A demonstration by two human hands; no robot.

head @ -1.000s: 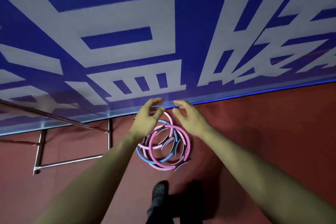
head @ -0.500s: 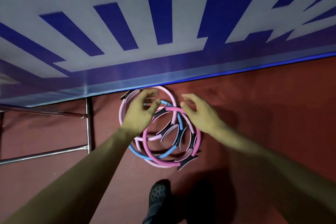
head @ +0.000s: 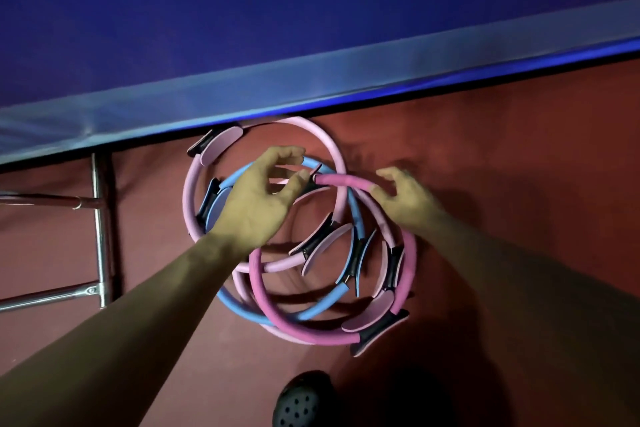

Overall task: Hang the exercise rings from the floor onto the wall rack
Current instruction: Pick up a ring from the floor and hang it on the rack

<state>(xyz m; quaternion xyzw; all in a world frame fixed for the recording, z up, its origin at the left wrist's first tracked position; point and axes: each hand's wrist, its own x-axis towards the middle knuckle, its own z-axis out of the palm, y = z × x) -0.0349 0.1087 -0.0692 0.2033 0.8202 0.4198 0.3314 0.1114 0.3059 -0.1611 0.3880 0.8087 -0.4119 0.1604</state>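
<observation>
Your left hand [head: 258, 204] curls its fingers loosely above the heap, thumb tip near a black handle; whether it touches is unclear. Your right hand [head: 403, 196], blurred, spreads relaxed fingers at the deep pink padded foam ring [head: 341, 180], contact uncertain. Pale pink rings [head: 341, 163] and a blue ring [head: 358, 222] overlap on the red floor [head: 502, 166]. At 9 o'clock stands a chrome tube frame [head: 100, 236], cut off.

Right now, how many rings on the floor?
4, overlapping: light pink ring nearest the wall, blue ring mid-pile, second light pink ring mostly buried, dark pink ring on top. More may be hidden.
</observation>
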